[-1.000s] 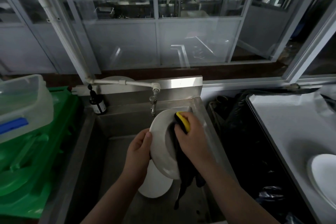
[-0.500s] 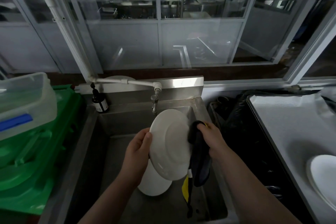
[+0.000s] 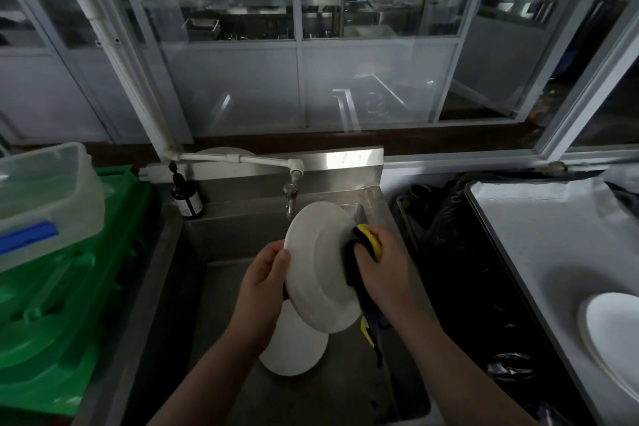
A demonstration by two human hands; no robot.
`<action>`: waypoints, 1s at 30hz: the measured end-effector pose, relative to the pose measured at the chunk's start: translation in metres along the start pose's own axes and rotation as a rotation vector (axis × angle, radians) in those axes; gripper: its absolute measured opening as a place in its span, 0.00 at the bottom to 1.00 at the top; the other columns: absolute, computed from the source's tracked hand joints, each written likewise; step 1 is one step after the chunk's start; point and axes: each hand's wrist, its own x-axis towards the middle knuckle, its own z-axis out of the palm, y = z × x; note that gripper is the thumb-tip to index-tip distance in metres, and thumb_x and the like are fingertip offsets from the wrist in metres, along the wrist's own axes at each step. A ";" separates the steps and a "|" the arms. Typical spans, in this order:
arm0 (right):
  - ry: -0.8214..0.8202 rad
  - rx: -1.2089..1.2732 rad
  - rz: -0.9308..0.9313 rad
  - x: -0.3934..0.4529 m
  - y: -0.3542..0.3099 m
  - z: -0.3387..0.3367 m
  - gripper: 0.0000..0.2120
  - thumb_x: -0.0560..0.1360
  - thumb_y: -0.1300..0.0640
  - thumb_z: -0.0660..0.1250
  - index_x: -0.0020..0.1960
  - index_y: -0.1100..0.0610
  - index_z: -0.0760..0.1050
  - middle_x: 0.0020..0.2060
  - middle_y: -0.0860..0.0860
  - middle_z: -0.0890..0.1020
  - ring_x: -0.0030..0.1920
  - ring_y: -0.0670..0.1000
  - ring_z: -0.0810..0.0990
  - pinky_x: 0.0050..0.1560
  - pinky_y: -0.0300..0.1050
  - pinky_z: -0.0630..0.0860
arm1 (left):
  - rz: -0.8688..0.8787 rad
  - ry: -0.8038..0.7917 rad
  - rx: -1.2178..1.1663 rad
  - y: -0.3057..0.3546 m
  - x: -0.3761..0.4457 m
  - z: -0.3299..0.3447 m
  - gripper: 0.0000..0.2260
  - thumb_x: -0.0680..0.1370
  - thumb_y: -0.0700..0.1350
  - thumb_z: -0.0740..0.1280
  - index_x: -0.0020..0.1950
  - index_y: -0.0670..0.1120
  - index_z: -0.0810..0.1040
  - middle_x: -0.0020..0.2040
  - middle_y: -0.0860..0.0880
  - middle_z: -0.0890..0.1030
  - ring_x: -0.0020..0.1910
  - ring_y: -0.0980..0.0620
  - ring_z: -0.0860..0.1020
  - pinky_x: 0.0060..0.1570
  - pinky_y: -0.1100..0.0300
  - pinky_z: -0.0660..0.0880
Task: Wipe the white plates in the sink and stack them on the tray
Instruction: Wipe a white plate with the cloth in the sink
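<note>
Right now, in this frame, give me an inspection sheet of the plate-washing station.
Surface: steel sink, basin looks dry; tap not running.
Job's things: held plate tilted on edge; second plate lying in the basin; one plate on the tray at right.
Clutter: dark bottle at the sink's back corner; green crates and clear tub at left.
Grippers: left hand grips the held plate's rim; right hand presses a black-and-yellow cloth to it.
Cables: nothing seen.
Surroundings: glass partitions behind.

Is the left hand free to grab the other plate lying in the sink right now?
Probably not: the left hand grips the held plate, which hangs right over the lower plate in the sink.
</note>
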 end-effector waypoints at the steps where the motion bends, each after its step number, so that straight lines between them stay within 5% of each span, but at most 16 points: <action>1: -0.035 -0.004 -0.038 -0.003 -0.005 0.000 0.12 0.75 0.54 0.68 0.56 0.41 0.73 0.48 0.37 0.77 0.48 0.35 0.74 0.46 0.26 0.68 | 0.000 0.001 -0.013 0.000 0.001 0.001 0.11 0.85 0.43 0.58 0.55 0.47 0.80 0.46 0.47 0.84 0.44 0.51 0.82 0.42 0.56 0.81; 6: -0.098 -0.004 -0.152 -0.014 -0.017 0.009 0.15 0.76 0.56 0.69 0.62 0.51 0.75 0.55 0.44 0.78 0.55 0.40 0.74 0.53 0.23 0.66 | 0.013 0.003 -0.012 0.002 0.005 0.002 0.10 0.85 0.44 0.58 0.56 0.47 0.80 0.47 0.48 0.84 0.45 0.51 0.82 0.44 0.54 0.82; 13: -0.219 -0.034 -0.294 -0.036 -0.020 0.021 0.16 0.75 0.46 0.65 0.62 0.44 0.70 0.56 0.39 0.75 0.57 0.41 0.76 0.56 0.36 0.75 | -0.040 0.046 -0.112 -0.002 0.006 -0.001 0.11 0.85 0.43 0.58 0.59 0.46 0.79 0.50 0.45 0.85 0.47 0.47 0.84 0.44 0.55 0.82; 19: -0.262 -0.084 -0.403 -0.052 -0.023 0.023 0.17 0.74 0.46 0.64 0.61 0.48 0.69 0.56 0.43 0.71 0.55 0.39 0.72 0.51 0.28 0.71 | -0.113 0.103 -0.171 -0.011 0.006 -0.004 0.11 0.85 0.44 0.58 0.60 0.46 0.79 0.52 0.43 0.84 0.50 0.45 0.84 0.46 0.51 0.80; 30: -0.516 -0.250 -0.528 -0.075 -0.010 0.027 0.17 0.73 0.48 0.67 0.61 0.45 0.69 0.57 0.41 0.68 0.52 0.46 0.74 0.45 0.39 0.69 | -0.189 0.191 -0.219 -0.016 0.003 -0.006 0.10 0.85 0.44 0.58 0.56 0.46 0.79 0.51 0.39 0.84 0.50 0.39 0.83 0.53 0.39 0.79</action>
